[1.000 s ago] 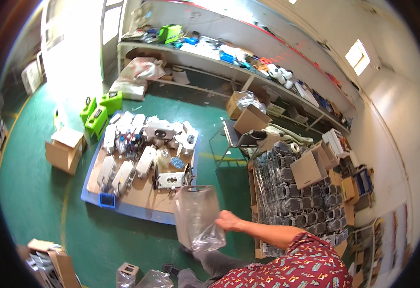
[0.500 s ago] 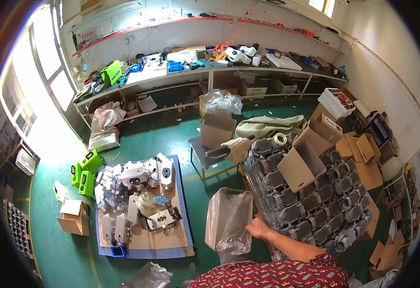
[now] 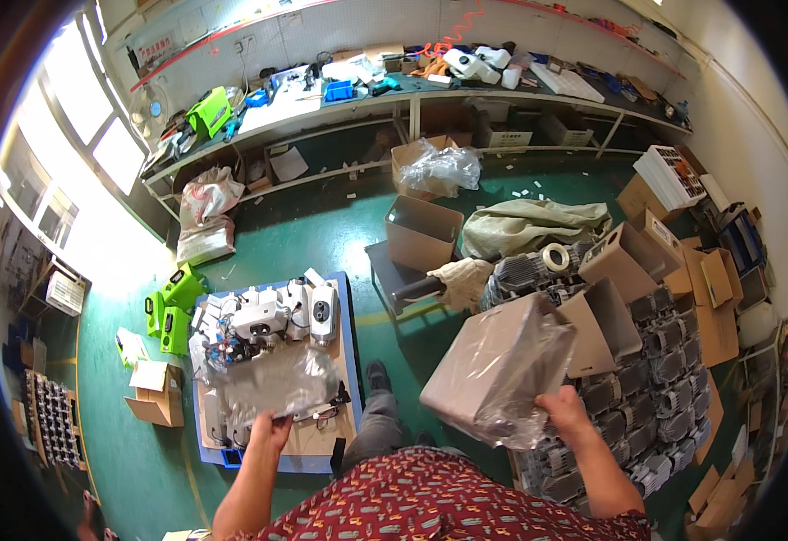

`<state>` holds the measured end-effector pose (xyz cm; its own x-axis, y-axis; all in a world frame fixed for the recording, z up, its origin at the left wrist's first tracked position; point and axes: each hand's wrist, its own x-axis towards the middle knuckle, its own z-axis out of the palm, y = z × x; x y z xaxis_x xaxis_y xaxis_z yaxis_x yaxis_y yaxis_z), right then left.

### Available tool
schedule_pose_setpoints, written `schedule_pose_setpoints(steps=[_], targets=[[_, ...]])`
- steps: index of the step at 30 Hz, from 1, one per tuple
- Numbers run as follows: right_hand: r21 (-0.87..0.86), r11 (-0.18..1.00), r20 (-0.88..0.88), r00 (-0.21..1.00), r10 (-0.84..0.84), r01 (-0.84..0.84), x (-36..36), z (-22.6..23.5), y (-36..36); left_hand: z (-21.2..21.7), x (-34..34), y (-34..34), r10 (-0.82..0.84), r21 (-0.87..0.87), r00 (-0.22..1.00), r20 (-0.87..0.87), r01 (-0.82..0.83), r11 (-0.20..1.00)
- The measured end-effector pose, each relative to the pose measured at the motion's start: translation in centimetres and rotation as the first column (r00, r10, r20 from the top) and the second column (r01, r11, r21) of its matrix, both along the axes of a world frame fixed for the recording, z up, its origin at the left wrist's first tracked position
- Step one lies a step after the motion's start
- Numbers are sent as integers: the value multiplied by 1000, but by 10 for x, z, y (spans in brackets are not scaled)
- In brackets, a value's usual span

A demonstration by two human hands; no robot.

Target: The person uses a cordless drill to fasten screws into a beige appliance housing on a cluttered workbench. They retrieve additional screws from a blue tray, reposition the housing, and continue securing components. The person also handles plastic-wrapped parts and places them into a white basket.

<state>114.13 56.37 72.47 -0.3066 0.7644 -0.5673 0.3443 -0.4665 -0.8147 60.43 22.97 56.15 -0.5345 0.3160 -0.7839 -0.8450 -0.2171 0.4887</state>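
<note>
My right hand [image 3: 563,413] grips the edge of a beige, box-shaped housing [image 3: 480,361], partly covered by loose clear plastic film [image 3: 534,388]. It is tilted in front of the stack of grey finned metal parts [image 3: 610,433]. My left hand [image 3: 272,430] pinches the near edge of a clear plastic bag [image 3: 277,383], which hangs spread above a low board of white device parts. Two more beige housings, a nearer one [image 3: 592,334] and a farther one [image 3: 624,257], stand on the metal parts. A whitish glove [image 3: 462,284] lies beside them over a dark handle.
The low board [image 3: 353,397] holds white housings [image 3: 322,311] and wiring. Green casings [image 3: 174,329] and an open carton [image 3: 155,397] stand left of it. A small dark table [image 3: 394,279] carries another beige housing [image 3: 421,230]. A long workbench [image 3: 367,113] runs along the back.
My left hand has come into view, holding the plastic bag above the board. My right hand has swung the beige housing rightward and tipped it over. The view has shifted.
</note>
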Motion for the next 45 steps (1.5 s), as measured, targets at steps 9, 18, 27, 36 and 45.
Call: schedule_pose_setpoints(steps=[9, 18, 27, 36, 45], targets=[[94, 942, -248, 924, -292, 323, -87, 108, 67, -7, -104, 176, -48, -161, 993, 107, 65, 985], [-59, 883, -492, 756, -432, 466, -132, 120, 155, -28, -203, 278, -85, -216, 990, 111, 107, 970], [-21, 864, -511, 737, -442, 504, -172, 74, 302, -52, -289, 378, -9, -176, 997, 82, 23, 984], [-10, 878, -300, 836, -460, 479, -345, 38, 484, -170, -347, 529, 50, -142, 984, 172, -25, 989], [-153, 864, -58, 869, -492, 479, -467, -168, 644, -313, -350, 642, 86, -242, 968, 237, -27, 970]])
